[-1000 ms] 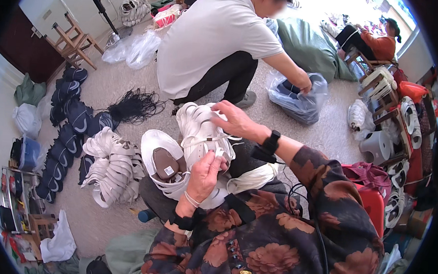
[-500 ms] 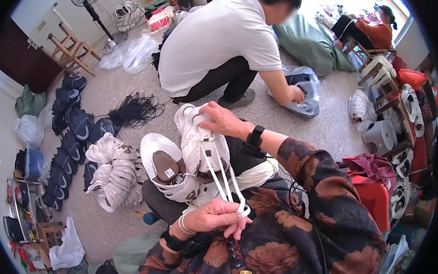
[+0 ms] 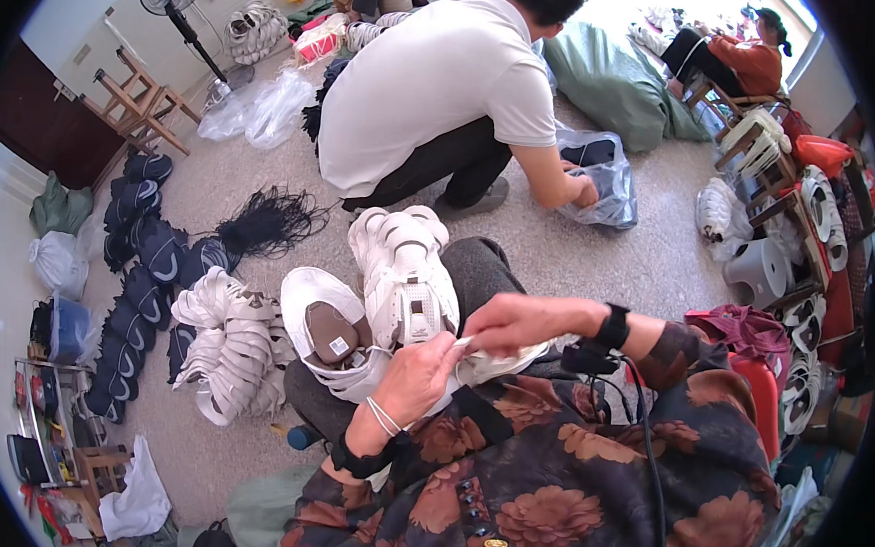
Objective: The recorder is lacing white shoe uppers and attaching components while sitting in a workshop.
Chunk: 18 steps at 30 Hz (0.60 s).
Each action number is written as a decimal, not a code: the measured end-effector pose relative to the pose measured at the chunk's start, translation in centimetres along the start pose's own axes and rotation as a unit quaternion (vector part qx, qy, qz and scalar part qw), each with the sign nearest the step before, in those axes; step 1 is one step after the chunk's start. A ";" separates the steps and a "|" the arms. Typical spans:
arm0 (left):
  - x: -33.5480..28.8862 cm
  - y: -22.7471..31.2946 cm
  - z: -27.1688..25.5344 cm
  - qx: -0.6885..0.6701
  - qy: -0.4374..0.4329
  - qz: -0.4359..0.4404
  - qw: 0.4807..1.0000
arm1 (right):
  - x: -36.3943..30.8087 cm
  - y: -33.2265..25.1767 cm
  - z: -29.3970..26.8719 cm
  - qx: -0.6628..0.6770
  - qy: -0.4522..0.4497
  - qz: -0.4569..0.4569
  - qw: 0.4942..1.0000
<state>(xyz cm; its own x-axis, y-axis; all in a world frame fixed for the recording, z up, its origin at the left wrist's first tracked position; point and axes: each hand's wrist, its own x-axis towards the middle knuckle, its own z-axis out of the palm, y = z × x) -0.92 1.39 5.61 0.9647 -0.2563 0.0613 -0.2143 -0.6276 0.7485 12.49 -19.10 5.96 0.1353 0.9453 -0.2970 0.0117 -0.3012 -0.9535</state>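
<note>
On my lap lies a bundle of white shoe uppers (image 3: 398, 256), nested one in another. Beside it, to the left, a white upper (image 3: 302, 310) shows its brown lining. Close to the near end of the bundle, my left hand (image 3: 413, 380) is closed in a pinch on a white shoelace (image 3: 462, 342), of which only a short piece shows. My right hand (image 3: 523, 324), slightly blurred, has its fingers closed at the same spot, against the lace. Pale laces lie partly hidden under my right hand.
White uppers (image 3: 228, 336) and dark blue uppers (image 3: 140, 300) are piled on the floor at left, near black laces (image 3: 272, 223). Ahead, a co-worker (image 3: 438, 93) crouches at a clear plastic bag (image 3: 613, 189). A red stool (image 3: 756, 393) stands at right.
My right hand has come off the top of the bundle and moved down beside my left. The long lace strands drawn taut from the upper no longer show. The co-worker's arm shifted slightly.
</note>
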 end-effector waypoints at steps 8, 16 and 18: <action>-0.4 -0.3 1.7 -0.119 -0.001 -0.009 0.993 | 1.5 3.4 -4.0 -0.158 0.325 -0.108 0.926; -0.2 -0.2 2.4 -0.114 0.010 -0.007 0.993 | 8.8 6.3 -3.0 -0.404 0.394 -0.214 0.797; -0.3 -0.4 2.3 -0.119 0.012 -0.017 0.993 | 9.3 6.4 -3.0 -0.394 0.409 -0.202 0.798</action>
<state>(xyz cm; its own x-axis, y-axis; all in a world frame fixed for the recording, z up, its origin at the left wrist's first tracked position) -1.48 -0.02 3.78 0.9748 -0.2179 0.0474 -0.1420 -0.4426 0.8854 16.76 -12.63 -2.71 0.5608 0.6845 0.4657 0.7931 -0.2827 -0.5395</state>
